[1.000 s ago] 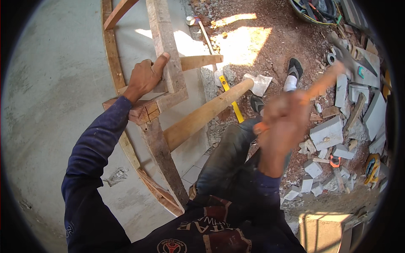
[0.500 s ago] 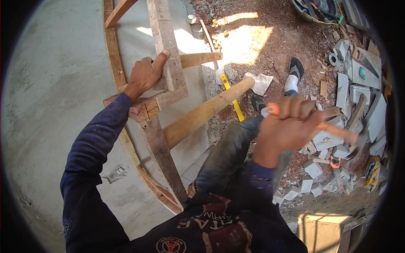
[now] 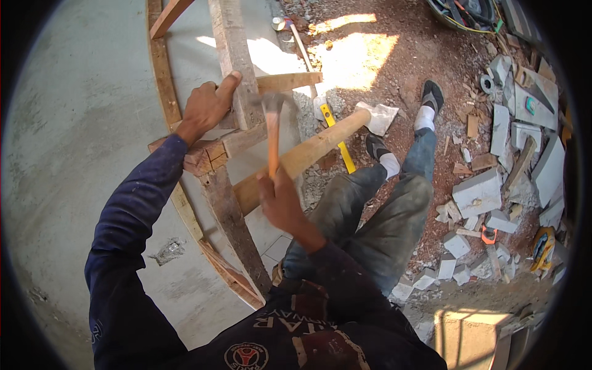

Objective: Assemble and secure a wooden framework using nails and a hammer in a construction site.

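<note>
My left hand [image 3: 206, 106] grips an upright beam [image 3: 229, 44] of a rough timber frame, its thumb pressed along the side. My right hand [image 3: 285, 205] is closed round the orange handle of a hammer [image 3: 274, 142]. The hammer's head is blurred and lies right beside the beam, a little right of my left hand; whether it touches cannot be made out. Below my left hand sits a squared joint [image 3: 208, 159], where a short crosspiece meets a lower leg [image 3: 231, 222]. A round wooden pole [image 3: 308, 155] slants behind my right hand.
A yellow spirit level [image 3: 338, 139] and a long-handled hammer [image 3: 295, 37] lie on the ground ahead. To the right are broken pale blocks [image 3: 478, 192], a handsaw [image 3: 491, 243] and wood scraps. A dark tub [image 3: 462, 15] of tools stands at the far right. Curved timber [image 3: 161, 68] borders the frame.
My right hand has swung the hammer from the right across to the left, bringing its head beside the beam. My left hand keeps its hold on the beam.
</note>
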`<state>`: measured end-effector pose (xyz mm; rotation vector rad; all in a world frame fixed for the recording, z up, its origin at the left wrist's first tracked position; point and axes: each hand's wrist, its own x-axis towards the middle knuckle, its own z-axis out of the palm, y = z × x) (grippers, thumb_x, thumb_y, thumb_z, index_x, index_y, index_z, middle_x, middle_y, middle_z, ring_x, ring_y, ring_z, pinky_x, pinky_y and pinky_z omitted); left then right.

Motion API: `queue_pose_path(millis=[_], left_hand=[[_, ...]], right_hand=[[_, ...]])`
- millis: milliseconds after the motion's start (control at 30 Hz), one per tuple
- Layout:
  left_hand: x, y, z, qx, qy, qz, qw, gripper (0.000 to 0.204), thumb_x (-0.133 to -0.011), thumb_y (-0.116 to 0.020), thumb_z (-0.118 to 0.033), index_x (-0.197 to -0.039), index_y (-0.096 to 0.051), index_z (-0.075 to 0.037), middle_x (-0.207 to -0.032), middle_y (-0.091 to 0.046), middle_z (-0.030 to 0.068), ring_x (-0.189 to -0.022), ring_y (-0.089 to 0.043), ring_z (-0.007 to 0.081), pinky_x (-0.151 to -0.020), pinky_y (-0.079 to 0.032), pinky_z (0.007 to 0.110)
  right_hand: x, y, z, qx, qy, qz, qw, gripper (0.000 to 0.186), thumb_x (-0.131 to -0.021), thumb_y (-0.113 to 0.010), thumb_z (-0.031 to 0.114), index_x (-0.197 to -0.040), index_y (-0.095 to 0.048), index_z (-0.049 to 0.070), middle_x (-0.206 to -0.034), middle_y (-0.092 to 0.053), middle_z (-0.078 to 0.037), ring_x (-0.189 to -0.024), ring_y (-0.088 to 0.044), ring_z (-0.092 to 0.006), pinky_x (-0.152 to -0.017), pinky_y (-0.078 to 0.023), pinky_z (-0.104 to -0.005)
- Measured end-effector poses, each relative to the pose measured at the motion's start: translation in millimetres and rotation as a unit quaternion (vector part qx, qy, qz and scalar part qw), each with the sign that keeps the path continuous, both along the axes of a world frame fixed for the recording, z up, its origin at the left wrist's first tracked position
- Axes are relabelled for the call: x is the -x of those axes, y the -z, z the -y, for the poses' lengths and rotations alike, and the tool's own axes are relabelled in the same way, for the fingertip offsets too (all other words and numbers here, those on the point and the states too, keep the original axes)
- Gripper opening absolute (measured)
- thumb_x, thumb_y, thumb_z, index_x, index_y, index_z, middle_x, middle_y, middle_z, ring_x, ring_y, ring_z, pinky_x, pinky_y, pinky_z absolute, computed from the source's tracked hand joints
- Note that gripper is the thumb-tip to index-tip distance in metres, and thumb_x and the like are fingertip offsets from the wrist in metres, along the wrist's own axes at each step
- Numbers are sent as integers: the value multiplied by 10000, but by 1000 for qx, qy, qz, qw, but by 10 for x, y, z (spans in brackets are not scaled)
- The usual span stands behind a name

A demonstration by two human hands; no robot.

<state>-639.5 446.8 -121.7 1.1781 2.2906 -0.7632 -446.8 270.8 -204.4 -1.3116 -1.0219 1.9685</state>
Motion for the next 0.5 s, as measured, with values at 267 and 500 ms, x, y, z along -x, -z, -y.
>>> queue_pose_path(millis=[267,500], left_hand=[[149,-72,80,-104,-49,98,988,745,-918,-388,-694,-940,-637,8,-723,-584,249,-682,-571,380,-729,-438,500],[261,-539,360,-173,-125,218,952,565,-939,-536,-492,-1039,-631,56,-780,-611,99,-765,-571,178,-702,-457,318]], right_hand=[[-602,364,-962,243,-6,-87,966,366,-1023,-439,430,-984,-447,66,-623,-499,-54,-455,-494,-162,-406,-378,-298],[-1266,297,-1408,346,112,-87,927,329,-1046,-409,377,-810,-391,148,-584,-276,65,-427,-239,-40,-345,-212,-222]])
